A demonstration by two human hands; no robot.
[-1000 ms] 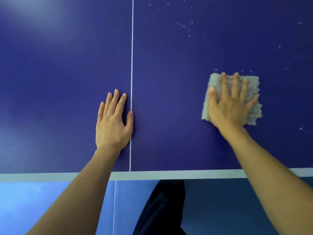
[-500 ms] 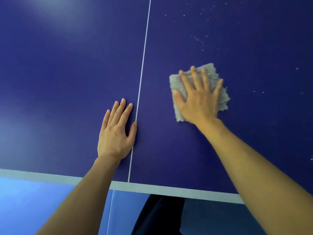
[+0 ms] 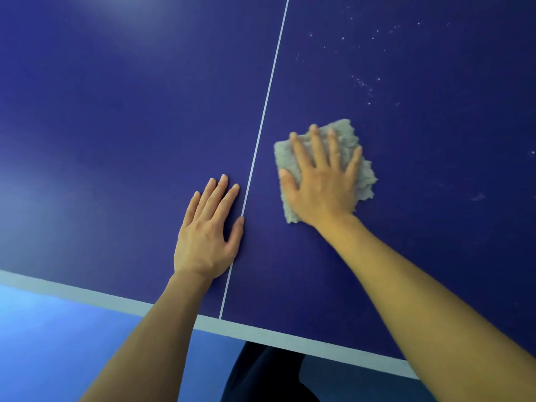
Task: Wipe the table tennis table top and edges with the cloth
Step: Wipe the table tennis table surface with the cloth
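Cloth (image 3: pixel 364 172) slid left since a second ago, now just right of centre line (image 3: pixel 261 134) on table (image 3: pixel 116 111). Right hand (image 3: pixel 322 187) presses it, fingers straight and spread, no pinch. Left hand (image 3: pixel 206 236) flat, holds nothing. Cloth likely soft, light, prone to bunching: press mid-cloth.

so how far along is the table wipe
Done: the table left of the centre line looks speck-free. In hand: the right hand presses the cloth flat just right of that line; the left hand rests flat on the top. Left: white specks beyond the cloth, plus the front edge, whose state I can't judge.
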